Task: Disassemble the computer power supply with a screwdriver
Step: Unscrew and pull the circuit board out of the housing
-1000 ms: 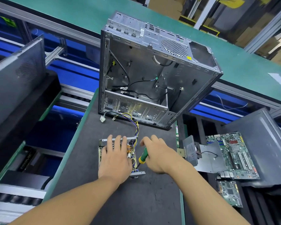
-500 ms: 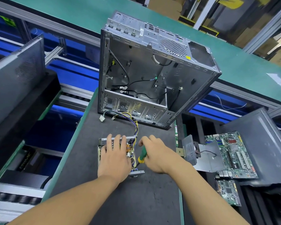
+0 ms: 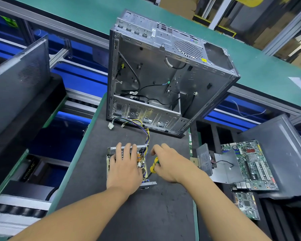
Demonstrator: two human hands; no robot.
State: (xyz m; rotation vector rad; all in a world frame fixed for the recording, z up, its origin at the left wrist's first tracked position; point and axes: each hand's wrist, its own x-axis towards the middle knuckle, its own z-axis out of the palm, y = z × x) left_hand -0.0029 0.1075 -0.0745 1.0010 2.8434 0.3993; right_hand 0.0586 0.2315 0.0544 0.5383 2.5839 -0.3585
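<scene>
So the left hand [image 3: 124, 168] lies flat, fingers straight, on the opened power supply [image 3: 111, 152]. The right hand [image 3: 170, 165] is wrapped around a yellow-green screwdriver [image 3: 153, 166], tip down at the unit's near right corner.

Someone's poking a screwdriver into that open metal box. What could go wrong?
The screwdriver in the right hand points down into the open power supply, right beside the left hand resting on it; a slip could jab fingers or gouge components. The wire bundle trails loose toward the computer case and might snag if the unit shifts.
</scene>
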